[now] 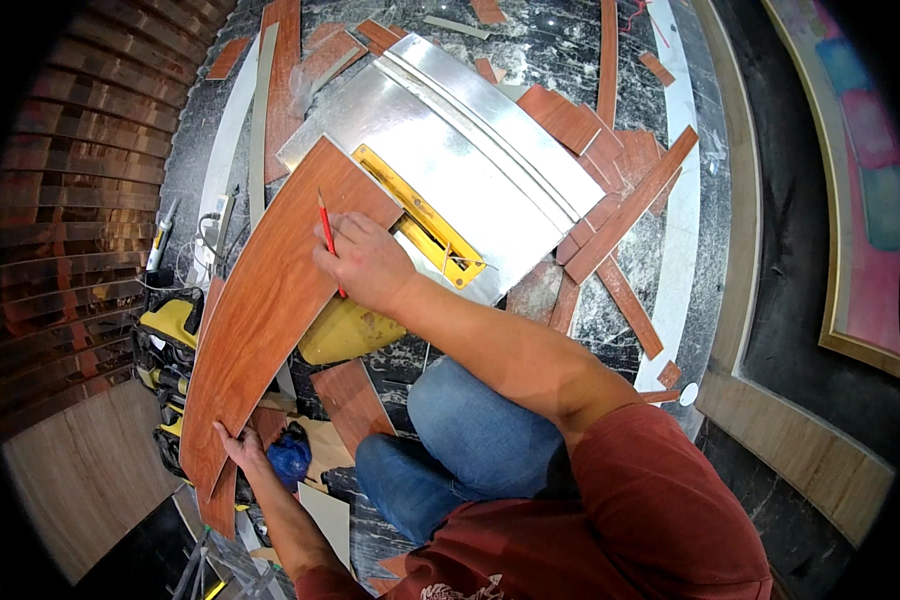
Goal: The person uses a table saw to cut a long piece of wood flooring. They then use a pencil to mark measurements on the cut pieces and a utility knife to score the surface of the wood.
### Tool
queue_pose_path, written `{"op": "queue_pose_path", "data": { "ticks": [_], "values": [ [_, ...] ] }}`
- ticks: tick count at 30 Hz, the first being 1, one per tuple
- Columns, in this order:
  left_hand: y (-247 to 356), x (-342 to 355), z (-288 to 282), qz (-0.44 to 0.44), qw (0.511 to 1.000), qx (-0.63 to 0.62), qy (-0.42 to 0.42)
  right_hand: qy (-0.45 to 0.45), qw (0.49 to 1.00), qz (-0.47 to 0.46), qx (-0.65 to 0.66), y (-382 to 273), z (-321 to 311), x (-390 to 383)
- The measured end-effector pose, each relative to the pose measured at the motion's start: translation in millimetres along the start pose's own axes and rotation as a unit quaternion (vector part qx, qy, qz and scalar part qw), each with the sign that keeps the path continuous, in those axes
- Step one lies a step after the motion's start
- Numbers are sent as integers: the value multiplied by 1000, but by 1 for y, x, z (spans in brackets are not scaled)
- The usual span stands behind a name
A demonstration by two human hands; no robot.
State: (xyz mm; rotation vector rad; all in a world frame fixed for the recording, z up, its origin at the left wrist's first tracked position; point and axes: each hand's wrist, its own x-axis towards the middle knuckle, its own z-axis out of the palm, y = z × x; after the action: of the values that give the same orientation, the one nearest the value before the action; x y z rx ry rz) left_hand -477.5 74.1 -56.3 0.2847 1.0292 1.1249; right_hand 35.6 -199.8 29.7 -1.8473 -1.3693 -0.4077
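A long reddish-brown wood-look floor plank (270,290) slants from lower left up to the centre, its far end resting over a silver metal saw table (440,130). My left hand (242,445) grips the plank's right edge near its lower end, thumb on top. Lying against the plank's upper part, my right hand (365,262) is closed around a red pencil (327,225) whose tip points away from me. Just right of the plank's far end, a yellow slotted insert (420,215) is set into the saw table. The fingers under the plank are hidden.
Plank offcuts (620,160) lie piled to the right of the saw table. Yellow-and-black tools (170,320) stand left of the plank. A blue bundle (290,458) sits near my left hand. At far right hangs a framed picture (870,150); white dust covers the dark floor.
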Motion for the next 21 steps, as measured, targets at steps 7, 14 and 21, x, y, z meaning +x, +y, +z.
{"op": "queue_pose_path", "data": {
  "ticks": [7, 14, 21],
  "values": [
    [-12, -13, 6, 23, 999, 2, 24, 5, 1000, -4, 6, -1, -5, -3],
    [-13, -18, 6, 37, 998, 23, 34, 6, 1000, -2, 2, -2, -6, -6],
    [-12, -21, 2, 34, 999, 20, 21, 3, 1000, -2, 0, -4, -9, -9]
  ]
}}
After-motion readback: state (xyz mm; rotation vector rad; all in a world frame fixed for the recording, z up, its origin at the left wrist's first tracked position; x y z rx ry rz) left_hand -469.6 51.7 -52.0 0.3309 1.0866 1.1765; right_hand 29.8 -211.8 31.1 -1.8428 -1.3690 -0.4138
